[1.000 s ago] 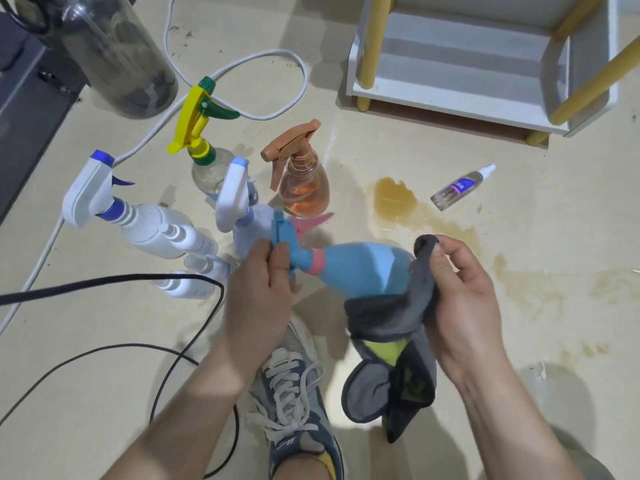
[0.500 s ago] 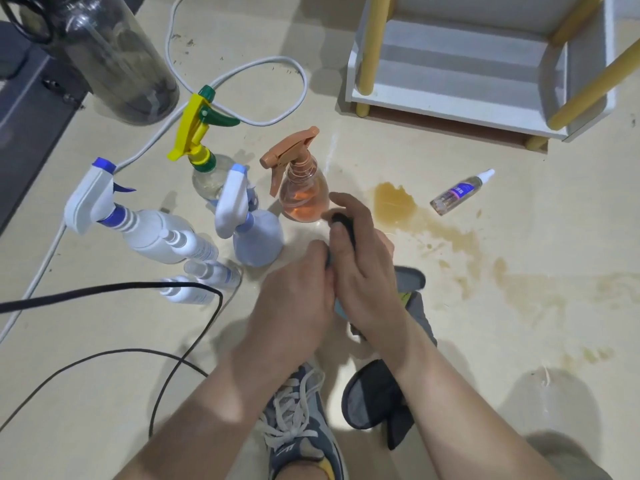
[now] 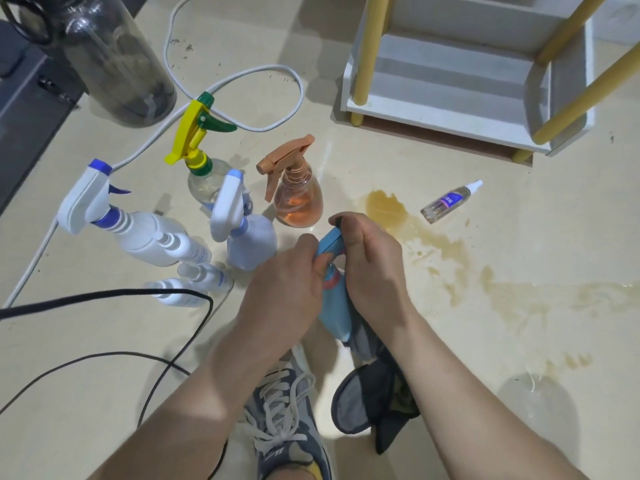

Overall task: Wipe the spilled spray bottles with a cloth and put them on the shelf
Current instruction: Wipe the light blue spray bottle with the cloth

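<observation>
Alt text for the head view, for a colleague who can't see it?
The left hand grips a blue spray bottle by its neck while the right hand holds a grey cloth against its sprayer head. More spray bottles stand at left; a small bottle lies beside a brown spill, near a white shelf.

a soft grey cloth (image 3: 374,389) is seen under the smooth blue plastic bottle (image 3: 334,313); at 2 o'clock, the glossy floor (image 3: 519,341) is wet-stained.

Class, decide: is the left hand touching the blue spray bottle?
Touching. In the head view the left hand grips the blue spray bottle at its neck, fingers curled round it.
</observation>
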